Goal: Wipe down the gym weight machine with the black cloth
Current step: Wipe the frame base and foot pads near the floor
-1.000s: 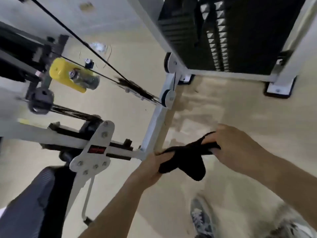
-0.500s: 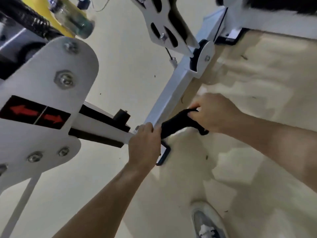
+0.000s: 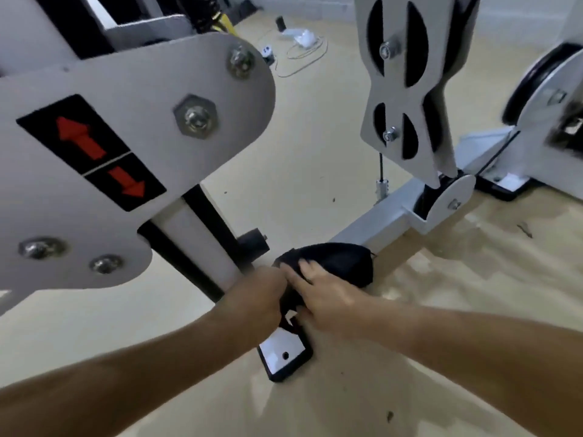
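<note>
The black cloth [image 3: 339, 261] lies draped over the near end of the weight machine's low white floor bar [image 3: 375, 227]. My right hand [image 3: 325, 294] rests on the cloth with its fingers laid flat across it. My left hand [image 3: 257, 294] is curled around the cloth's near edge, right beside the bar's end. Below both hands the bar's white foot plate [image 3: 284, 348] with its black rim shows on the floor.
A big white bracket [image 3: 104, 146] with red arrows on a black label hangs close at the left. A white pulley plate [image 3: 400, 86] hangs over the bar, and a pulley housing [image 3: 552, 115] stands at the right. White cables [image 3: 303, 48] lie on the beige floor behind.
The view has dropped closer to the floor bar. The cloth, held stretched between both hands before, now lies spread over the bar's end with my right hand flat on it.
</note>
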The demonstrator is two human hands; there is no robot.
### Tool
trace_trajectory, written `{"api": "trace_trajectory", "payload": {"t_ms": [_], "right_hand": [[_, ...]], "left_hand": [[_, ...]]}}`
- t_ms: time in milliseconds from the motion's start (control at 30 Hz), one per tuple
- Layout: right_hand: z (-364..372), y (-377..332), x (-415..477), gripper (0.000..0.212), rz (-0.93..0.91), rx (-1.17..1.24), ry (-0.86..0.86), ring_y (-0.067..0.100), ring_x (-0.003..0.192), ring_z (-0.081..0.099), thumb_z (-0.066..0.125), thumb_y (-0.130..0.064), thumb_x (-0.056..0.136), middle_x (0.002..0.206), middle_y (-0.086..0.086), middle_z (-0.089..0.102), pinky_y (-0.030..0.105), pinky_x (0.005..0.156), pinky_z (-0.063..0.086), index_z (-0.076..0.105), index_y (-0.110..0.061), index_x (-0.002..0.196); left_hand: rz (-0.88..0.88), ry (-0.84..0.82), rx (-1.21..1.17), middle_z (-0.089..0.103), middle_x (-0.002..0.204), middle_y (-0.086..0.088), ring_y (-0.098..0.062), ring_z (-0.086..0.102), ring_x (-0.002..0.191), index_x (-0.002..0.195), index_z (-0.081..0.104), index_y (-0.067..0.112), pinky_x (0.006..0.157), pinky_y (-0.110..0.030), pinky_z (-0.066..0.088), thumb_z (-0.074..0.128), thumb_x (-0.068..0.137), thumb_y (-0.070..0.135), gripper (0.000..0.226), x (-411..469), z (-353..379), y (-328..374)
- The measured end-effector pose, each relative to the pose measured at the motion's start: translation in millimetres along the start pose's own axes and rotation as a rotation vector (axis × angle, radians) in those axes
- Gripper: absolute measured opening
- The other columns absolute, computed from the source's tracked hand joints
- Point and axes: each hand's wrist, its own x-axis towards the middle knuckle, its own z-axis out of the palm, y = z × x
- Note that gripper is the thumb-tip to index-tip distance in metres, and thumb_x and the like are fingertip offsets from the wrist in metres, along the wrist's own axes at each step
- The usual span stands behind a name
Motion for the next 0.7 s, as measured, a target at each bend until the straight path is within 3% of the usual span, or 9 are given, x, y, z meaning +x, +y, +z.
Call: {"api": "trace_trajectory", "payload": {"t_ms": [33, 133, 200, 267, 334, 467, 567, 634, 701], "right_hand": [[17, -1, 8, 0.065, -0.022, -0.093, 0.02, 0.033, 0.146, 0.017, 0.034, -0.035, 0.102, 0.158, 0.02, 0.018, 0.043, 0.118, 0.018, 0.005, -0.013, 0.155], [41, -2, 34, 0.06, -0.046, -0.136, 0.085, 0.034, 0.132, 0.046, 0.025, -0.04, 0.092, 0.136, 0.016, 0.056, 0.049, 0.11, 0.034, 0.049, -0.013, 0.14], [34, 1, 48, 0.063, -0.074, -0.1, 0.064, 0.033, 0.135, 0.042, 0.02, -0.046, 0.09, 0.139, 0.012, 0.053, 0.049, 0.113, 0.027, 0.051, -0.019, 0.138], [22, 26, 51, 0.059, -0.049, -0.173, 0.115, 0.03, 0.145, 0.023, 0.019, -0.049, 0.094, 0.154, 0.007, 0.035, 0.045, 0.117, 0.012, 0.038, -0.028, 0.147], [8, 68, 43, 0.061, 0.044, -0.233, 0.222, 0.028, 0.146, 0.022, 0.016, -0.052, 0.091, 0.155, 0.004, 0.035, 0.044, 0.117, 0.012, 0.039, -0.034, 0.145], [-20, 139, 22, 0.062, 0.284, -0.205, 0.377, 0.031, 0.137, 0.041, 0.025, -0.05, 0.089, 0.143, 0.012, 0.05, 0.046, 0.111, 0.03, 0.056, -0.024, 0.136], [-11, 112, 36, 0.055, 0.419, -0.185, 0.434, 0.03, 0.147, 0.016, 0.031, -0.039, 0.097, 0.158, 0.01, 0.025, 0.045, 0.118, 0.012, 0.035, -0.02, 0.148], [14, 77, 42, 0.056, 0.33, -0.165, 0.422, 0.027, 0.146, 0.023, 0.046, -0.034, 0.091, 0.155, 0.005, 0.033, 0.044, 0.116, 0.011, 0.042, -0.019, 0.145], [32, 57, 39, 0.059, 0.139, -0.18, 0.324, 0.023, 0.139, 0.037, 0.049, -0.04, 0.082, 0.146, 0.002, 0.048, 0.041, 0.112, 0.017, 0.053, -0.02, 0.137]], "left_hand": [[-0.012, -0.048, 0.017, 0.062, 0.074, -0.006, -0.022, 0.053, 0.077, 0.063, 0.069, 0.013, 0.071, -0.034, 0.033, 0.056, 0.078, 0.027, 0.025, -7, -6, 1], [0.031, -0.107, -0.044, 0.066, 0.082, -0.009, -0.024, 0.053, 0.088, 0.075, 0.073, 0.009, 0.087, -0.032, 0.042, 0.068, 0.08, 0.027, 0.019, 3, 21, 13], [0.052, -0.048, -0.461, 0.07, 0.097, -0.007, -0.02, 0.052, 0.098, 0.092, 0.073, 0.007, 0.099, -0.021, 0.035, 0.081, 0.074, 0.024, 0.026, 17, 18, 16], [-0.163, -0.087, -0.546, 0.042, 0.145, -0.018, -0.033, 0.034, 0.133, 0.14, 0.039, -0.005, 0.112, -0.031, 0.025, 0.058, 0.093, 0.035, 0.065, 35, 12, 28], [-0.312, -0.129, -0.564, 0.007, 0.158, -0.025, -0.038, 0.01, 0.146, 0.15, -0.003, -0.003, 0.115, -0.043, 0.022, 0.033, 0.1, 0.028, 0.07, 50, 1, 40], [-0.432, 0.157, -0.808, 0.026, 0.155, -0.021, -0.033, 0.03, 0.141, 0.15, 0.019, 0.0, 0.113, -0.04, 0.031, 0.029, 0.094, 0.02, 0.061, 114, -18, 44], [-0.526, 0.192, -0.965, 0.048, 0.132, -0.005, -0.025, 0.047, 0.121, 0.139, 0.035, 0.01, 0.097, -0.028, 0.035, 0.033, 0.089, 0.022, 0.052, 133, -30, 36], [-0.627, 0.127, -0.959, 0.052, 0.112, 0.002, -0.021, 0.053, 0.101, 0.123, 0.042, 0.015, 0.077, -0.028, 0.034, 0.041, 0.081, 0.028, 0.044, 117, -25, 38], [-0.65, 0.05, -0.809, 0.054, 0.096, 0.002, -0.022, 0.054, 0.084, 0.108, 0.049, 0.013, 0.067, -0.03, 0.031, 0.031, 0.074, 0.03, 0.042, 91, -14, 46]]}}
